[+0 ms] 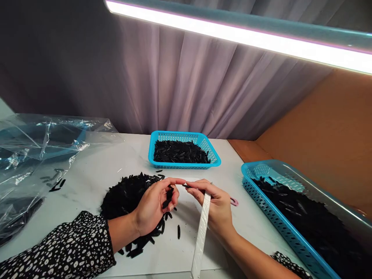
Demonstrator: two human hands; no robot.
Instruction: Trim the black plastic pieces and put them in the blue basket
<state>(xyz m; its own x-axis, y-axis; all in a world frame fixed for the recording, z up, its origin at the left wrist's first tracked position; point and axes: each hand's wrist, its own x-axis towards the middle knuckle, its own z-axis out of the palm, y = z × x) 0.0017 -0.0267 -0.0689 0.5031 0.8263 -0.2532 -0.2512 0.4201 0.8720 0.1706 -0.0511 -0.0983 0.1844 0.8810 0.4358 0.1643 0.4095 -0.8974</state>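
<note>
My left hand (pixel 157 201) is closed, its curled fingers around a few small black slender pieces (pixel 167 197). Its index fingertip meets the tip of a thin dark object (pixel 186 186) pinched by my right hand (pixel 215 205). A pink end with a hole (pixel 234 201) sticks out behind the right hand; whether it belongs to the pinched object I cannot tell. Under and beside the left hand lies a heap of black pieces (pixel 122 193). One loose black piece (pixel 178 231) rests apart on the white surface. A white strip (pixel 201 236) crosses in front of the right hand.
A blue basket (pixel 186 166) of black pieces stands at the back. To the right is a larger blue basket (pixel 270 215), also holding black pieces, with clear plastic along it. Clear plastic bags (pixel 58 143) lie left. A lit tube lamp (pixel 232 37) hangs overhead before a curtain.
</note>
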